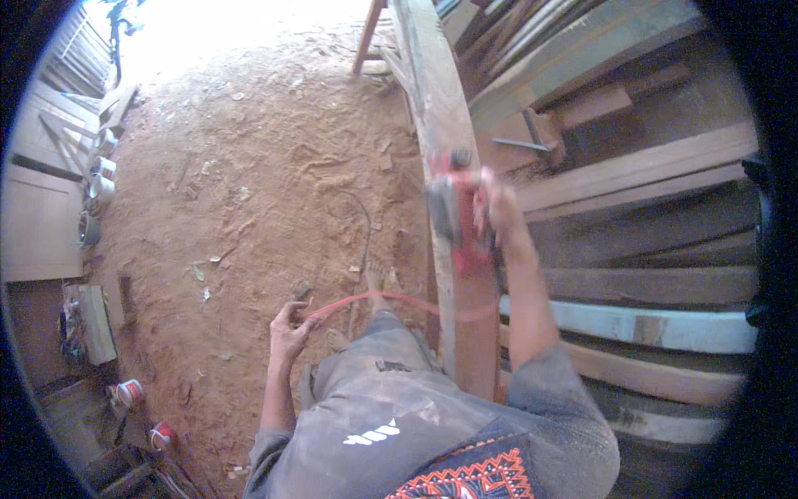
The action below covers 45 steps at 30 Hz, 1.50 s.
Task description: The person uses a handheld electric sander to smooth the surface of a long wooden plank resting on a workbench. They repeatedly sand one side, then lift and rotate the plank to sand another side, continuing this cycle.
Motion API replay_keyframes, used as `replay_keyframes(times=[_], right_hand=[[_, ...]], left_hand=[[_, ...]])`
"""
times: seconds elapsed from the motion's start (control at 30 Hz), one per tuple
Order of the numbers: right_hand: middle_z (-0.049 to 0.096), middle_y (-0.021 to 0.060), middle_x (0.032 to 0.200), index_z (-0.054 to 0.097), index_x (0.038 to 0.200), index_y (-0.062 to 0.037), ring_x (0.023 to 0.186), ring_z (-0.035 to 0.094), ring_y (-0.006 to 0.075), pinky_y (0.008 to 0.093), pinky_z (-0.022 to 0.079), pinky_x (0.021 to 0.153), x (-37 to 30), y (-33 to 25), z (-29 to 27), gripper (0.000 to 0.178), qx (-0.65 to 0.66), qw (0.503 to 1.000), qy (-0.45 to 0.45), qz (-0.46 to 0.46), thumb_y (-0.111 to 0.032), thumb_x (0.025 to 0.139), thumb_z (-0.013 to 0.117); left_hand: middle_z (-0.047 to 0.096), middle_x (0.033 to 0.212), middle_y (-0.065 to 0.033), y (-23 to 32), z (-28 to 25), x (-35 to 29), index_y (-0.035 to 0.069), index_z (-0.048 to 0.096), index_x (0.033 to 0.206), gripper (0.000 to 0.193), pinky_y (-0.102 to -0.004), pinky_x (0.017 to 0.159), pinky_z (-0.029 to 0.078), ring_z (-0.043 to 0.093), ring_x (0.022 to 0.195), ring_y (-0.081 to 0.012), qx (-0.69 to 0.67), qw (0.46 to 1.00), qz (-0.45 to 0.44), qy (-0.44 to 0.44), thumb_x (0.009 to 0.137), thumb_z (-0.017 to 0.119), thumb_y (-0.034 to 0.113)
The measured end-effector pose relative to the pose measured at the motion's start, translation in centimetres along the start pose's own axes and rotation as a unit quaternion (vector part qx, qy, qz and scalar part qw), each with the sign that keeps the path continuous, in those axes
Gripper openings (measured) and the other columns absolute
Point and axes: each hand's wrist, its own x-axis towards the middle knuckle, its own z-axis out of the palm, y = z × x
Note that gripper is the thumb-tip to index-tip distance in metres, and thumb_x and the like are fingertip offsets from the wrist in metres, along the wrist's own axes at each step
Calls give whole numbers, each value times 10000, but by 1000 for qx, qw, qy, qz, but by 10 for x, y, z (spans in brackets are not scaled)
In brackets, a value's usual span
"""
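My right hand (502, 208) is closed on the handle of a red electric planer (471, 245), both blurred by motion. The planer rests over a long wooden beam (446, 96) that runs away from me, just right of my legs. A red cord (374, 296) curves from the beam side across in front of my thighs. Out to the left, my left hand (289, 329) has its fingers closed around the cord, holding it off the ground. The planer's underside is hidden.
Stacked timber (648, 175) fills the right side, with a pale blue plank (632, 323) among it. A wooden trestle (370, 41) stands by the beam's far end. Along the left lie wood panels (41, 220) and small tins (130, 392). Reddish dirt and shavings (224, 183) cover the ground.
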Motion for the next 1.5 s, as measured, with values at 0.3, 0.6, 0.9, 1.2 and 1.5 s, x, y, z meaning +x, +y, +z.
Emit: replay_keyframes(times=[0.3, 0.6, 0.9, 1.2, 1.5], right_hand=[[587, 2, 651, 707, 918, -112, 504, 548, 145, 336, 453, 446, 46, 8, -32, 571, 22, 994, 33, 106, -636, 1009, 499], [506, -7, 505, 556, 616, -118, 423, 482, 110, 306, 350, 406, -430, 38, -39, 650, -48, 956, 152, 248, -607, 1029, 446], [524, -22, 585, 572, 721, -85, 446, 481, 89, 284, 365, 406, -411, 38, -37, 537, 30, 945, 189, 264, -514, 1038, 512], [514, -12, 602, 559, 721, -80, 464, 462, 82, 275, 365, 422, -136, 0, -46, 512, 42, 967, 129, 214, -480, 1038, 520], [568, 42, 600, 672, 787, -67, 465, 525, 167, 378, 425, 443, 300, -56, -22, 512, 3, 999, 34, 42, -484, 1021, 491]], left_hand=[[735, 932, -81, -21, -5, -26, 13, 698, 1198, 433, -294, 773, 553, 681, 856, -132, -29, 998, -48, -41, 843, 872, 192], [752, 1012, -144, 10, 30, -6, 52, 685, 1240, 560, -380, 868, 576, 728, 950, -256, 148, 911, 104, -370, 778, 896, 286], [752, 992, -164, 62, 55, 0, 39, 676, 1225, 506, -399, 842, 581, 737, 915, -285, 153, 891, 185, -386, 833, 858, 301], [752, 933, -110, 31, -7, 92, 42, 703, 1199, 470, -343, 779, 585, 725, 865, -187, 136, 972, 33, -189, 810, 887, 229], [702, 882, -37, 105, 40, 167, 8, 695, 1165, 363, -271, 728, 527, 641, 798, -116, -2, 998, -44, -40, 894, 834, 205]])
